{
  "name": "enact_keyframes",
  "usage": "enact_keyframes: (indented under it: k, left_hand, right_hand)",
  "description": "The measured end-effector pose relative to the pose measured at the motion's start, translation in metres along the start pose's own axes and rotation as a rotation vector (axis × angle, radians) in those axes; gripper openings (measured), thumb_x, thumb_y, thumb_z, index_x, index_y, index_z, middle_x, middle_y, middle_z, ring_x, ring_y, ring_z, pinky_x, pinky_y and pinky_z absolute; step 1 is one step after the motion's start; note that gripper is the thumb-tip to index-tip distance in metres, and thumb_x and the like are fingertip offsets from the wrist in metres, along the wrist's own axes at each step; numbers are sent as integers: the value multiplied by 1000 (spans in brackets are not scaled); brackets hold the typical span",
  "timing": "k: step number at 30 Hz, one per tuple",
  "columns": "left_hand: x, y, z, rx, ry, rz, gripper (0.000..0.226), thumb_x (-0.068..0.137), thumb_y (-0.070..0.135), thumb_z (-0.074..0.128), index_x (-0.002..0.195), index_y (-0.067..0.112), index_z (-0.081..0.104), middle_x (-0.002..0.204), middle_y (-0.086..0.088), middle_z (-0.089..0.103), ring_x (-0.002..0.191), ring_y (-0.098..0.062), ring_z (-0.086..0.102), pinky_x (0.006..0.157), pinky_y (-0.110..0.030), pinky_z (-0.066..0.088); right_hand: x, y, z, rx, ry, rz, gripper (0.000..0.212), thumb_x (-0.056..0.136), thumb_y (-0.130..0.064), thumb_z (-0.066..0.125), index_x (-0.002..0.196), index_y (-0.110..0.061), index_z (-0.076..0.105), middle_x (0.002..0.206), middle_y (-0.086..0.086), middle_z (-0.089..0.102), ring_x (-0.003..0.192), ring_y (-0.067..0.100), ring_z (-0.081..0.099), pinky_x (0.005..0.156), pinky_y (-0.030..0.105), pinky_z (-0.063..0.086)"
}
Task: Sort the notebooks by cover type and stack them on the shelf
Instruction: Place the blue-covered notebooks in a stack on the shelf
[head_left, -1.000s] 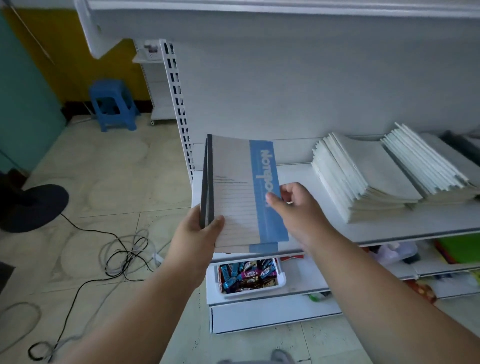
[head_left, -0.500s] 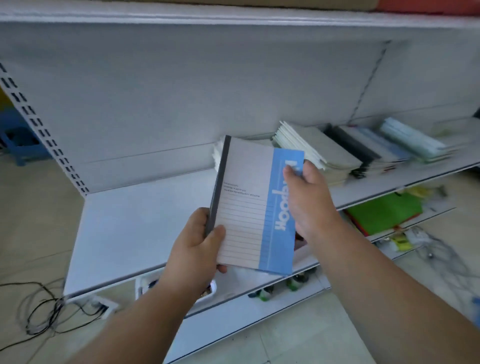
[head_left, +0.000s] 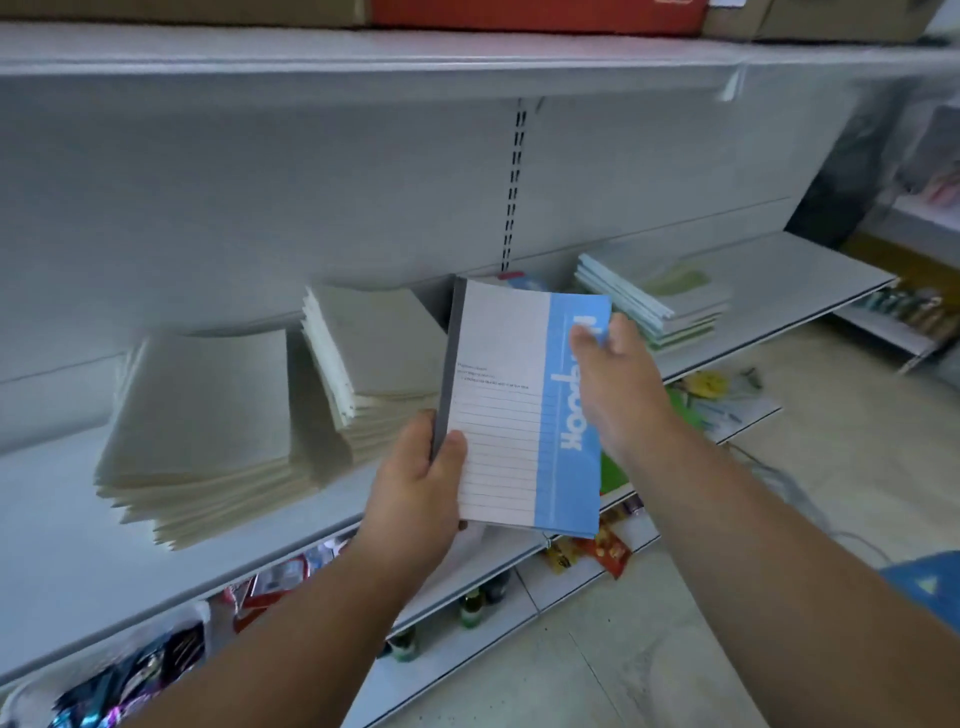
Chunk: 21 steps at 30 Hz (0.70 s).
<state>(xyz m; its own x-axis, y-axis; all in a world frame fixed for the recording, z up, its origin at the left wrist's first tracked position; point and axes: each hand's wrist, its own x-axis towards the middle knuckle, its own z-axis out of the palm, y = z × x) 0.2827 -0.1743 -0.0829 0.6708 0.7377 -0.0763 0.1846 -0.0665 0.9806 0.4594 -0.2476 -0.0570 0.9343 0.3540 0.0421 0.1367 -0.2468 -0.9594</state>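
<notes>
Here, at the far left of the white shelf (head_left: 62, 545), a fanned stack of plain beige notebooks (head_left: 202, 431) lies flat, its lower edges spread toward the shelf's front lip. Just beside it to the right sits a second beige stack (head_left: 371, 364), taller and leaning, its page edges facing left. Below the shelf, on a lower level, lie bright snack packets (head_left: 156, 670) and a few small bottles (head_left: 470, 610), too blurred to read.

In front of the shelf, the left hand (head_left: 415, 493) grips the lower left corner of a notebook (head_left: 511, 410), thumb on the lined grey cover and fingers curled behind the dark spine. The notebook is held in the air, nearly upright, with 1 blue band running down its right side. The right hand (head_left: 618, 384) pinches the upper right part of that blue band, thumb on the cover and fingers behind it.

Further right on the shelf, a stack of pale green and blue notebooks (head_left: 660, 296) rests flat, well apart from the beige stacks. Beneath it a green sheet (head_left: 613, 473) shows on the lower level. Along the top shelf sit a red box (head_left: 535, 15) and brown cartons (head_left: 182, 10).
</notes>
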Motion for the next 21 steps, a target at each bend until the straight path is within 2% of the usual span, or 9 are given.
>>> enact_keyframes:
  k: [3,6,7,9,11,13,15,17,21]
  left_hand:
    - [34,8,27,-51,-69,-33,16,106,25,43,104,20,59,92,-7,70,67,-13,64,58,-27,54]
    - [67,19,55,-13,-29,4,18,106,22,41,97,15,56,86,-1,65,61,-1,59,52,-10,45]
    - [78,22,65,56,-14,9,18,106,22,41,95,16,55,84,1,63,62,0,58,49,-6,42]
    - [101,27,82,209,-29,-2,18,104,24,40,95,17,54,83,-1,61,64,-7,57,49,-14,45]
    - [129,29,95,422,-36,-1,18,102,25,41,93,14,53,82,-1,58,67,-11,56,56,-28,49]
    - [160,30,103,665,-1,-22,19,102,29,44,89,17,50,78,5,52,66,-8,50,55,-25,42]
    - [186,30,107,791,46,-73,16,100,31,47,92,19,54,80,4,55,66,-10,52,57,-25,44]
    - [205,29,112,835,104,-125,17,97,32,52,96,19,63,84,2,62,73,-16,59,65,-28,52]
    - [225,28,120,978,156,-214,16,92,36,57,87,22,63,69,8,52,63,-12,52,53,-23,40]
  right_hand:
    - [37,10,-16,79,-35,69,16,100,-27,50,89,-15,51,80,7,56,68,20,54,58,27,43]
    - [75,12,-34,-87,-109,45,16,102,-30,48,100,-18,58,89,5,64,80,22,64,69,27,52]
    - [91,12,-40,-182,-116,19,19,102,-31,48,95,-16,57,85,4,62,76,20,62,65,22,50]
    - [124,14,-47,-341,-135,-24,26,101,-30,49,80,-15,49,72,1,52,64,16,52,51,21,39]
    - [161,14,-44,-479,-179,-84,32,100,-27,48,70,-17,40,67,-1,45,58,14,44,47,19,31]
    - [196,14,-32,-606,-253,-173,35,99,-26,48,67,-17,38,67,0,44,61,17,44,48,18,30]
    - [229,17,-13,-700,-335,-260,29,95,-29,50,71,-14,47,73,6,52,75,28,55,58,28,33]
    - [254,21,4,-753,-407,-350,23,93,-31,51,78,-14,56,82,11,61,86,32,62,66,29,35]
    - [285,28,25,-877,-464,-444,30,98,-33,48,106,-6,59,112,18,64,106,37,59,76,34,38]
